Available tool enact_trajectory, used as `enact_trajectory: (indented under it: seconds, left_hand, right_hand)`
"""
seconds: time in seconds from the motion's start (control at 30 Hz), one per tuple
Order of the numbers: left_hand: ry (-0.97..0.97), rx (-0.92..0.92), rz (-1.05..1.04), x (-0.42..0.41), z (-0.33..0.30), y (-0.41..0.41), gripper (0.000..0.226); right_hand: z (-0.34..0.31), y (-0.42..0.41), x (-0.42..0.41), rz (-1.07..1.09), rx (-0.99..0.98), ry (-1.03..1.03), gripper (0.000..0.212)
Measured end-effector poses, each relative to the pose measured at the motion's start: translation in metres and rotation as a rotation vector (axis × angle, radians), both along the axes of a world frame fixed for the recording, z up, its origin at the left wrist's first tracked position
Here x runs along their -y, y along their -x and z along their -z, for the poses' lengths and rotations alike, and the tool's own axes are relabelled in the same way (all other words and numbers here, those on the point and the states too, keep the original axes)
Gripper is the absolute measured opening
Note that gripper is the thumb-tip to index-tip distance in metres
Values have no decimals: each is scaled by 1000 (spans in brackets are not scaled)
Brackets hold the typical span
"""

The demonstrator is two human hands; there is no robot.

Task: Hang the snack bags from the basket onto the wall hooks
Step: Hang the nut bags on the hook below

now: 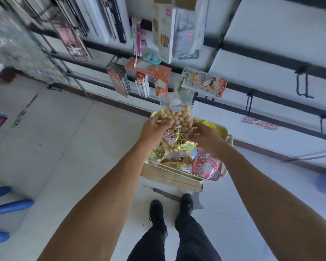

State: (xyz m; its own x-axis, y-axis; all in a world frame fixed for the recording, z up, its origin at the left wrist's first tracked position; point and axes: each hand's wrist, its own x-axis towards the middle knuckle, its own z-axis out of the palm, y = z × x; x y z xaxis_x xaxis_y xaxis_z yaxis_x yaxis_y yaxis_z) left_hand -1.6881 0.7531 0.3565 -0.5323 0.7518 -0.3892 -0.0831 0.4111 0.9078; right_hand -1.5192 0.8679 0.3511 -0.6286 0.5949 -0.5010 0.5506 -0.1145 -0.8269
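Before the hook wall (271, 59), peanut bag (177, 119) in left hand (154, 128) and right hand (203, 136).

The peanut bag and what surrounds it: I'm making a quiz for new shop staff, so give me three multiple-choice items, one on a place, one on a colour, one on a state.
1. Where is the basket?
A. on the floor below the wall rails
B. on the blue stool
C. hung on a hook

2. What colour is the basket?
A. black
B. yellow
C. red

3. How is the peanut bag held?
A. by the left hand alone
B. by both hands
C. it hangs from a hook

Answers: 1 A, it sits low against the wall; 2 B, its rim and handles are yellow; 3 B, the left hand and right hand grip its sides.
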Motion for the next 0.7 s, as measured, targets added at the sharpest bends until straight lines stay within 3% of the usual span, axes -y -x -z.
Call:
enact_trajectory:
  seconds: [0.17, 0.4, 0.6, 0.7]
  left_hand:
    - [-64, 11, 69, -5, -47, -28, 16]
    - [-136, -68, 172, -19, -111, -80, 13]
    - [-189, -131, 247, -36, -162, -151, 14]
    - [-234, -207, 284, -45, -183, -188, 24]
  right_hand:
    - [-50, -37, -1, 42, -27, -51, 35]
    - [-122, -97, -9, 79, -104, -139, 9]
    - [-184, -163, -15, 185, -272, -242, 25]
    - [-205, -199, -18, 263, -349, -286, 21]
